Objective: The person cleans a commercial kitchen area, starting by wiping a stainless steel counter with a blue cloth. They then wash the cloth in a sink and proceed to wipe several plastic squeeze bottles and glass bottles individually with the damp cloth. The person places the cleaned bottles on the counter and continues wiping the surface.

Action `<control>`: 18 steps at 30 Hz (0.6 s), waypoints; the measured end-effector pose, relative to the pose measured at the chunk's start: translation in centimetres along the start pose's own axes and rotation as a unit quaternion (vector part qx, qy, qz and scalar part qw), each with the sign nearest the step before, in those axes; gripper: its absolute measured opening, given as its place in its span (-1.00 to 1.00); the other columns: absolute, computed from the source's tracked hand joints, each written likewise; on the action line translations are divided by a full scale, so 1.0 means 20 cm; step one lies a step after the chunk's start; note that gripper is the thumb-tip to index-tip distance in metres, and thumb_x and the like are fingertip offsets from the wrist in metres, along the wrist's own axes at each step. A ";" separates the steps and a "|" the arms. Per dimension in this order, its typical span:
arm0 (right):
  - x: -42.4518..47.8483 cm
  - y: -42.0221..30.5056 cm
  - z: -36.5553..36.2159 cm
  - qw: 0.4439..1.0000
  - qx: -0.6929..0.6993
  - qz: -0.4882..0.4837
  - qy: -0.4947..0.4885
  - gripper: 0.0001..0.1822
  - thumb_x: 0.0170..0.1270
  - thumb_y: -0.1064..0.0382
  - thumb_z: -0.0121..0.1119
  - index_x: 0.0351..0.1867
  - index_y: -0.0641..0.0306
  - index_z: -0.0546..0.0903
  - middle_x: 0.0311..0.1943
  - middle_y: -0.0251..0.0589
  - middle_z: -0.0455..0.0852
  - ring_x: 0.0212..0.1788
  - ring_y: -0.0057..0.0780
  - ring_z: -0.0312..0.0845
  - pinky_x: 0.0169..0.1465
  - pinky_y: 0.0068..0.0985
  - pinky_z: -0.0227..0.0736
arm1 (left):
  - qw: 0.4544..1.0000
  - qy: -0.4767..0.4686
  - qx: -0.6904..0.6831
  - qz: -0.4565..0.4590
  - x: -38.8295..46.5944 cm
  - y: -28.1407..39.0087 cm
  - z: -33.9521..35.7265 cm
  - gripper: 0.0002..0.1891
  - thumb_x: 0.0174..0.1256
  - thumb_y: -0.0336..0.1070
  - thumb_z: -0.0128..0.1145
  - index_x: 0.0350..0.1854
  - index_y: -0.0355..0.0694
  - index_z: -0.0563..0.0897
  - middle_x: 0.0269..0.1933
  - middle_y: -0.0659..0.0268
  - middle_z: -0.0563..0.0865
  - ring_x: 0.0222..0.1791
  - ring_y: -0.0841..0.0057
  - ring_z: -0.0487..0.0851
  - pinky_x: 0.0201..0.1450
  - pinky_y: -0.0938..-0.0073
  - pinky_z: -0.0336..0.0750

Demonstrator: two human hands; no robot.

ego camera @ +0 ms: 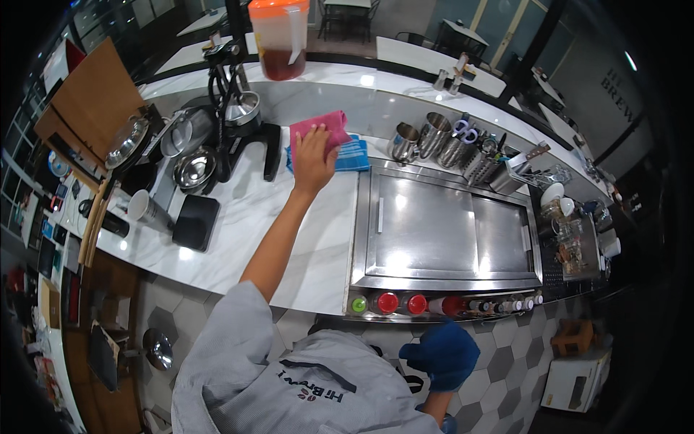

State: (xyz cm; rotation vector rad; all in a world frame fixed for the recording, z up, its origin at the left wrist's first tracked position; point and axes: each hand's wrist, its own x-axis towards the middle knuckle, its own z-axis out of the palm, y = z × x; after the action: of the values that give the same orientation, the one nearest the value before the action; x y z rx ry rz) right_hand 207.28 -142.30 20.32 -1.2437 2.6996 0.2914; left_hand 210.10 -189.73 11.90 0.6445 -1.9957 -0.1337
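My left hand lies palm down with spread fingers on a pink cloth, which rests partly over a folded blue cloth with white stripes on the marble counter. My right hand wears a blue mitt and is low beside my body, in front of the counter's edge; its fingers are hidden inside. A black manual press with a metal cup stands to the left of the cloths. To their right, a stainless steel unit with sliding lids is set into the counter.
Steel pitchers and utensil holders line the back right. An orange-lidded plastic pitcher with red liquid stands on the ledge. At left are a black square device, a cup and metal bowls. Lidded bottles line the front rail.
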 end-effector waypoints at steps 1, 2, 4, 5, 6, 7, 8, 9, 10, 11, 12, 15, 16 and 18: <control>-0.02 -0.01 0.00 1.000 0.008 -0.010 0.015 -0.50 -0.27 -0.21 0.46 -0.40 0.10 0.69 -0.43 -0.19 0.71 -0.32 -0.11 0.66 -0.08 -0.28 0.61 | 0.995 -0.076 0.065 0.007 -0.01 -0.06 0.11 -0.49 0.30 -0.08 0.25 0.22 -0.23 0.57 0.31 -0.08 0.55 0.46 0.01 0.34 0.47 -0.24 0.10; -0.04 0.00 0.00 0.999 0.022 -0.013 0.030 -0.51 -0.26 -0.20 0.45 -0.39 0.10 0.69 -0.43 -0.19 0.70 -0.32 -0.11 0.66 -0.08 -0.29 0.60 | 0.984 -0.154 0.086 -0.014 -0.06 -0.12 0.24 -0.42 0.26 0.02 0.26 0.25 -0.20 0.56 0.33 -0.09 0.52 0.48 -0.01 0.29 0.47 -0.28 0.06; -0.02 0.00 0.02 0.996 0.061 -0.022 0.054 -0.52 -0.25 -0.19 0.45 -0.38 0.10 0.68 -0.42 -0.19 0.70 -0.31 -0.12 0.66 -0.08 -0.29 0.60 | 0.942 -0.303 0.133 -0.053 -0.12 -0.24 0.41 -0.28 0.17 0.21 0.28 0.30 -0.14 0.52 0.37 -0.10 0.48 0.52 -0.04 0.19 0.46 -0.37 -0.03; -0.03 0.01 0.05 0.995 0.076 -0.017 0.057 -0.52 -0.24 -0.18 0.44 -0.38 0.10 0.68 -0.42 -0.19 0.70 -0.31 -0.12 0.66 -0.08 -0.29 0.60 | 0.942 -0.309 0.126 -0.043 -0.10 -0.21 0.45 -0.25 0.14 0.24 0.29 0.31 -0.12 0.50 0.34 -0.09 0.50 0.49 -0.07 0.24 0.45 -0.37 0.00; -0.04 0.00 0.07 0.994 0.089 -0.014 0.056 -0.52 -0.24 -0.18 0.44 -0.37 0.10 0.68 -0.41 -0.19 0.70 -0.30 -0.12 0.65 -0.08 -0.30 0.60 | 0.941 -0.312 0.125 -0.040 -0.09 -0.21 0.45 -0.21 0.11 0.27 0.30 0.33 -0.11 0.49 0.30 -0.08 0.53 0.45 -0.10 0.29 0.43 -0.37 0.03; -0.05 0.00 0.09 0.993 0.101 -0.005 0.056 -0.53 -0.23 -0.17 0.44 -0.37 0.10 0.68 -0.41 -0.19 0.70 -0.30 -0.13 0.65 -0.08 -0.30 0.60 | 0.940 -0.315 0.125 -0.039 -0.06 -0.20 0.45 -0.18 0.08 0.31 0.31 0.34 -0.09 0.48 0.27 -0.07 0.56 0.41 -0.14 0.34 0.42 -0.36 0.07; -0.05 0.00 0.10 0.992 0.114 0.000 0.055 -0.53 -0.22 -0.16 0.44 -0.36 0.11 0.68 -0.40 -0.20 0.70 -0.30 -0.13 0.65 -0.08 -0.30 0.60 | 0.926 -0.357 0.120 -0.014 -0.03 -0.22 0.45 -0.26 0.14 0.23 0.28 0.30 -0.12 0.49 0.24 -0.07 0.58 0.37 -0.11 0.39 0.39 -0.33 0.14; -0.04 -0.01 0.11 0.992 0.115 0.000 0.055 -0.54 -0.21 -0.16 0.43 -0.36 0.11 0.67 -0.40 -0.20 0.70 -0.29 -0.13 0.65 -0.08 -0.30 0.60 | 0.910 -0.399 0.115 0.009 0.02 -0.24 0.47 -0.34 0.20 0.15 0.25 0.26 -0.15 0.51 0.20 -0.08 0.60 0.33 -0.09 0.44 0.35 -0.30 0.21; -0.05 -0.02 0.12 0.991 0.123 0.008 0.055 -0.54 -0.21 -0.15 0.43 -0.35 0.11 0.67 -0.39 -0.20 0.70 -0.29 -0.14 0.65 -0.08 -0.31 0.59 | 0.889 -0.445 0.107 0.031 0.04 -0.24 0.50 -0.43 0.26 0.08 0.23 0.22 -0.17 0.53 0.17 -0.08 0.62 0.28 -0.07 0.50 0.32 -0.27 0.28; -0.02 -0.03 0.12 0.991 0.125 0.005 0.057 -0.54 -0.20 -0.14 0.43 -0.35 0.11 0.67 -0.39 -0.20 0.69 -0.29 -0.14 0.65 -0.08 -0.31 0.59 | 0.893 -0.437 0.084 0.064 0.05 -0.32 0.55 -0.54 0.28 -0.04 0.17 0.12 -0.21 0.54 0.05 -0.06 0.67 0.13 -0.04 0.59 0.19 -0.17 0.40; -0.01 -0.03 0.13 0.989 0.133 0.003 0.059 -0.55 -0.19 -0.14 0.43 -0.34 0.11 0.67 -0.39 -0.20 0.69 -0.28 -0.14 0.64 -0.08 -0.31 0.59 | 0.894 -0.431 0.065 0.099 0.03 -0.39 0.60 -0.66 0.31 -0.15 0.12 0.03 -0.24 0.55 -0.08 -0.04 0.72 -0.02 -0.01 0.69 0.06 -0.07 0.53; 0.09 -0.05 0.10 0.987 0.147 -0.015 0.061 -0.56 -0.17 -0.12 0.42 -0.33 0.11 0.67 -0.37 -0.20 0.69 -0.27 -0.16 0.64 -0.08 -0.32 0.59 | 0.931 -0.352 0.055 0.083 -0.02 -0.48 0.58 -0.83 0.26 -0.32 0.07 -0.17 -0.27 0.55 -0.26 -0.03 0.74 -0.22 0.01 0.71 -0.16 -0.01 0.57; 0.13 -0.06 0.09 0.987 0.148 -0.026 0.064 -0.56 -0.17 -0.11 0.41 -0.32 0.11 0.66 -0.37 -0.20 0.69 -0.27 -0.16 0.64 -0.08 -0.32 0.59 | 0.946 -0.314 0.043 0.073 -0.06 -0.50 0.53 -0.83 0.26 -0.32 0.09 -0.18 -0.28 0.55 -0.26 -0.04 0.74 -0.22 -0.01 0.71 -0.16 -0.04 0.56; 0.13 -0.06 0.10 0.986 0.152 -0.004 0.065 -0.57 -0.15 -0.10 0.41 -0.31 0.12 0.66 -0.36 -0.21 0.69 -0.27 -0.17 0.63 -0.08 -0.33 0.58 | 0.955 -0.271 -0.089 -0.083 -0.04 -0.23 0.31 -0.77 0.23 -0.36 0.12 -0.10 -0.32 0.55 -0.29 -0.05 0.72 -0.27 -0.02 0.70 -0.17 0.03 0.57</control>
State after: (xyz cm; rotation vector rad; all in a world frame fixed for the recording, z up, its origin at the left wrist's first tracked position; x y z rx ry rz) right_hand 206.56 -144.47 17.67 -1.2181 2.7104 -0.2032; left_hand 206.82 -194.33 6.47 0.7094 -2.4115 -0.6440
